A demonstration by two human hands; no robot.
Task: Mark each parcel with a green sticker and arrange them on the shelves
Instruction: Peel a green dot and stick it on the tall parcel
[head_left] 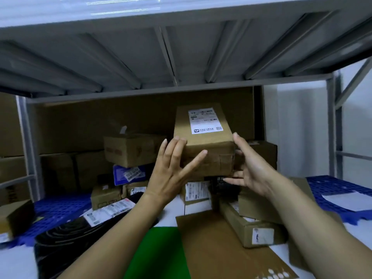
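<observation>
Head view. Both hands reach forward under the grey steel deck of the upper shelf (181, 57) and frame a brown cardboard parcel (203, 141) that sits highest on a stack of boxes. The left hand (173, 174) lies with spread fingers against the parcel's near left corner; the right hand (251, 168) is open against its right side, thumb up along the edge. Neither hand is closed round it: the palms press from the two sides, and whether the parcel rests on the stack or is borne by the hands cannot be told. A white shipping label (205, 120) covers its top face; no green sticker shows on any visible face.

The step in hand appears to be the arranging: the parcel is being seated on, or lifted off, the pile. The next move calls for a level push inward with both palms, so that the boxes beneath are not tipped.

The shelf bay holds the parcels. A large carton (80, 125) fills the back; in front of it stand a small brown box (132, 150) above a blue box (128, 174), with further labelled boxes below. A blue grid mat (338, 188) lines the shelf floor. Nearer lie a long narrow box (249, 226), a flat cardboard sheet (217, 244) and a black bagged parcel (66, 240). A green sheet (159, 252), probably the sticker stock, lies between the forearms.
</observation>
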